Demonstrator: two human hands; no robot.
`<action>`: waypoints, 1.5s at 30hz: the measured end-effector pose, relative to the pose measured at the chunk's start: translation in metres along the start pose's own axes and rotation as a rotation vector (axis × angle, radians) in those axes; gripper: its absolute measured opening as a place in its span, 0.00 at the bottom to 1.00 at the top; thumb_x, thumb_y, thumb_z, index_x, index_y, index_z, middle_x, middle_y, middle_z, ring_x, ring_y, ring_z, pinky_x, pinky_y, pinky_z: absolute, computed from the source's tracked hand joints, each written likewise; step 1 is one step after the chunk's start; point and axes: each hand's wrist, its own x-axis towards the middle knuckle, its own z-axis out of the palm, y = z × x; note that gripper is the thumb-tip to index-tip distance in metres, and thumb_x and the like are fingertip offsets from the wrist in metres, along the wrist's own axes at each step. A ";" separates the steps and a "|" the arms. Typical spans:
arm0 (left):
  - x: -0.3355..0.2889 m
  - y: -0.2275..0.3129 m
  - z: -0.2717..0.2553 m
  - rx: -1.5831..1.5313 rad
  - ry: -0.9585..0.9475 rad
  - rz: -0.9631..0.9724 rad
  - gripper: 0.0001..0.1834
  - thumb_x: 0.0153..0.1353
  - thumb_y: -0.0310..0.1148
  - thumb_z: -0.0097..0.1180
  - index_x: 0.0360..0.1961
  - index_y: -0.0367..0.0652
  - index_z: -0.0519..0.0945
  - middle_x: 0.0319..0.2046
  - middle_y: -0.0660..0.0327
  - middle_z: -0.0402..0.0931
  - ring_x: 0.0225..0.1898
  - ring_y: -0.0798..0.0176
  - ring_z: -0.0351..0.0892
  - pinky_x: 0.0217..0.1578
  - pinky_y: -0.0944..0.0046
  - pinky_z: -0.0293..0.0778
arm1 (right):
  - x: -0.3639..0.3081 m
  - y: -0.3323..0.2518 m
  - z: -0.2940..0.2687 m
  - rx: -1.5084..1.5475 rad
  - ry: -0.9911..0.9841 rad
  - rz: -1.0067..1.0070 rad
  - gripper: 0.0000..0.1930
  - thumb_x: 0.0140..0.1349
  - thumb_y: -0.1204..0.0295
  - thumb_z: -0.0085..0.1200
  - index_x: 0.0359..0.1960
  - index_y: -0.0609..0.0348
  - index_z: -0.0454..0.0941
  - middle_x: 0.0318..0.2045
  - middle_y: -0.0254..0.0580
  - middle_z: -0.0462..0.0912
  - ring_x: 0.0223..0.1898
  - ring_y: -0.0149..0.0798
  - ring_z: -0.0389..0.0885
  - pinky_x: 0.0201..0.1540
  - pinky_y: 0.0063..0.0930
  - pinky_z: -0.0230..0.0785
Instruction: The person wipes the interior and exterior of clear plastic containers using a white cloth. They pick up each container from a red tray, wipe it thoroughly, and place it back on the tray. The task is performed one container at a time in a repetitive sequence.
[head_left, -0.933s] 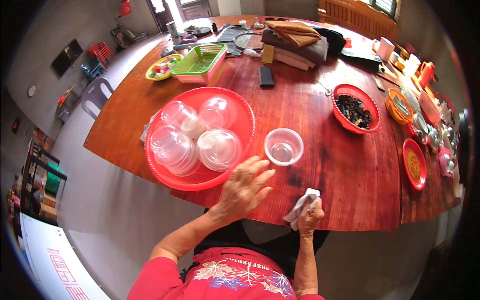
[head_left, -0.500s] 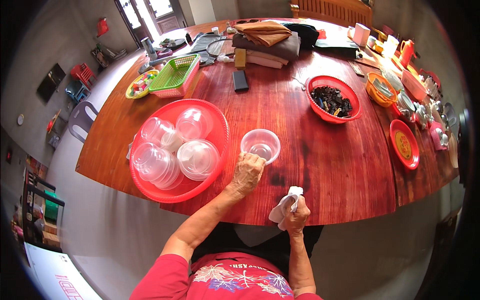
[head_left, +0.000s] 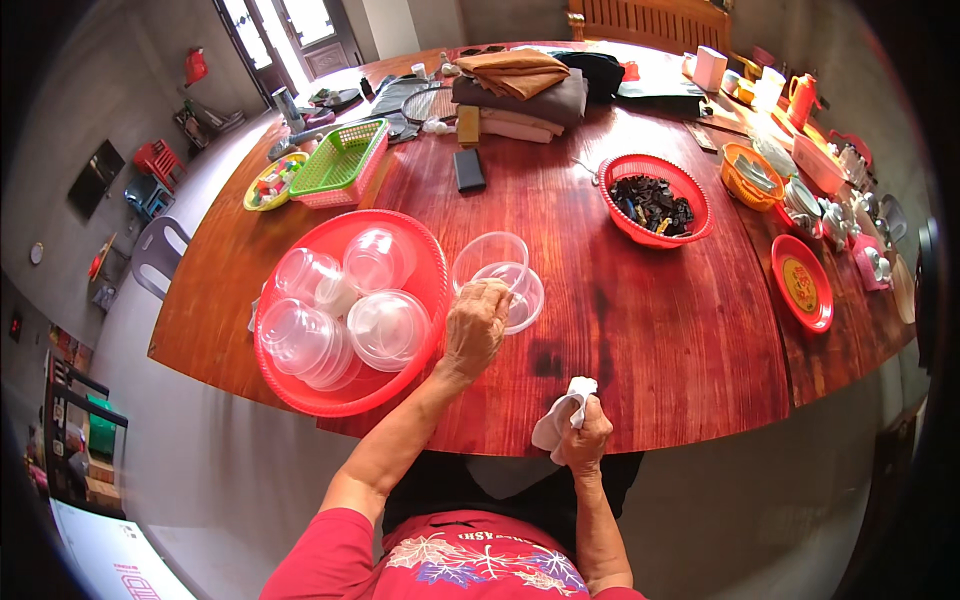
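Note:
My left hand (head_left: pixel 477 318) is closed on the near edge of a clear plastic bowl (head_left: pixel 530 305), which looks tilted above the wooden table. Two round see-through outlines overlap there, and I cannot tell whether they are one bowl or two pieces. By the table's front edge, my right hand (head_left: pixel 586 436) grips a bunched white cloth (head_left: pixel 556 425). To the left of my left hand lies a big red round tray (head_left: pixel 415 388) with several stacks of clear plastic bowls (head_left: pixel 385 330) in it.
The red-brown table (head_left: pixel 650 360) carries a green and pink basket (head_left: pixel 345 165), a black phone-like block (head_left: pixel 469 170), folded cloths (head_left: pixel 525 95), and a red basket (head_left: pixel 655 238) of dark small pieces. A red plate (head_left: pixel 802 285) and dishes stand at the right.
My left hand has moved slightly left, tilting the clear bowl up from where it stood on the table. My right hand keeps the cloth in nearly the same place. The view has shifted a little.

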 end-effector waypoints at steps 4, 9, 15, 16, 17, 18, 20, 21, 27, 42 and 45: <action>0.004 0.045 -0.025 -0.254 0.040 -0.074 0.04 0.62 0.24 0.52 0.38 0.39 0.73 0.38 0.50 0.79 0.37 0.51 0.81 0.37 0.56 0.75 | -0.002 0.002 0.001 0.065 0.090 0.092 0.07 0.57 0.80 0.52 0.38 0.63 0.74 0.21 0.44 0.76 0.23 0.42 0.78 0.27 0.33 0.70; -0.031 0.089 -0.045 -0.778 -0.091 -0.378 0.05 0.70 0.28 0.43 0.41 0.40 0.63 0.48 0.48 0.77 0.39 0.63 0.81 0.43 0.64 0.75 | 0.019 0.005 -0.022 0.614 0.211 0.609 0.08 0.65 0.73 0.46 0.41 0.63 0.75 0.30 0.34 0.78 0.30 0.30 0.76 0.31 0.27 0.70; -0.093 0.091 -0.034 -1.180 -0.187 -0.671 0.07 0.71 0.32 0.44 0.44 0.41 0.64 0.50 0.52 0.74 0.45 0.69 0.76 0.47 0.67 0.73 | 0.047 -0.077 -0.033 0.601 0.178 0.356 0.09 0.63 0.76 0.52 0.44 0.65 0.73 0.34 0.39 0.77 0.34 0.35 0.77 0.35 0.30 0.70; -0.102 0.088 -0.030 -1.173 -0.232 -0.671 0.08 0.71 0.32 0.45 0.45 0.41 0.64 0.49 0.55 0.73 0.46 0.71 0.75 0.47 0.69 0.72 | 0.037 -0.077 -0.023 0.576 0.125 0.305 0.11 0.60 0.76 0.55 0.44 0.64 0.74 0.37 0.42 0.76 0.36 0.38 0.76 0.37 0.32 0.69; -0.107 0.086 -0.028 -1.161 -0.272 -0.670 0.08 0.71 0.31 0.45 0.47 0.41 0.64 0.49 0.57 0.72 0.47 0.73 0.73 0.47 0.70 0.71 | 0.034 -0.082 -0.017 0.386 0.046 0.146 0.12 0.58 0.76 0.57 0.44 0.63 0.74 0.39 0.44 0.75 0.40 0.41 0.75 0.38 0.34 0.69; -0.110 0.087 -0.025 -1.310 -0.252 -0.676 0.13 0.71 0.31 0.46 0.54 0.40 0.65 0.47 0.63 0.70 0.49 0.74 0.70 0.48 0.72 0.69 | 0.031 -0.087 -0.011 0.205 -0.001 -0.020 0.14 0.55 0.77 0.59 0.44 0.62 0.75 0.41 0.46 0.75 0.43 0.44 0.74 0.40 0.36 0.68; -0.115 0.085 -0.025 -1.263 -0.259 -0.622 0.16 0.71 0.31 0.46 0.56 0.40 0.65 0.48 0.64 0.70 0.49 0.74 0.70 0.49 0.72 0.69 | 0.024 -0.095 -0.003 -0.192 -0.102 -0.313 0.21 0.48 0.76 0.61 0.47 0.60 0.74 0.47 0.50 0.72 0.53 0.51 0.67 0.49 0.42 0.60; -0.118 0.083 -0.025 -1.239 -0.263 -0.596 0.17 0.71 0.31 0.47 0.57 0.39 0.65 0.48 0.65 0.70 0.49 0.74 0.70 0.50 0.72 0.69 | 0.025 -0.095 -0.003 -0.260 -0.110 -0.322 0.21 0.51 0.73 0.59 0.48 0.63 0.73 0.50 0.50 0.73 0.53 0.53 0.69 0.52 0.42 0.58; -0.127 0.077 -0.022 -1.359 -0.388 -0.697 0.17 0.70 0.29 0.47 0.58 0.37 0.67 0.50 0.65 0.72 0.51 0.74 0.68 0.55 0.70 0.66 | 0.044 -0.066 0.008 -0.166 -0.214 -0.162 0.16 0.56 0.69 0.52 0.44 0.66 0.72 0.44 0.52 0.77 0.49 0.53 0.74 0.51 0.41 0.61; -0.134 0.076 -0.021 -1.311 -0.363 -0.678 0.26 0.67 0.33 0.54 0.64 0.41 0.63 0.54 0.67 0.69 0.56 0.72 0.66 0.57 0.68 0.65 | 0.023 -0.081 -0.002 -0.061 -0.169 -0.336 0.23 0.50 0.75 0.57 0.51 0.69 0.74 0.50 0.55 0.75 0.53 0.55 0.74 0.56 0.44 0.64; -0.138 0.076 -0.026 -1.400 -0.417 -0.705 0.27 0.66 0.32 0.55 0.64 0.42 0.63 0.54 0.68 0.69 0.56 0.73 0.65 0.57 0.67 0.65 | 0.015 -0.081 -0.005 -0.105 -0.131 -0.343 0.24 0.51 0.72 0.58 0.51 0.68 0.73 0.51 0.55 0.75 0.52 0.56 0.74 0.54 0.43 0.65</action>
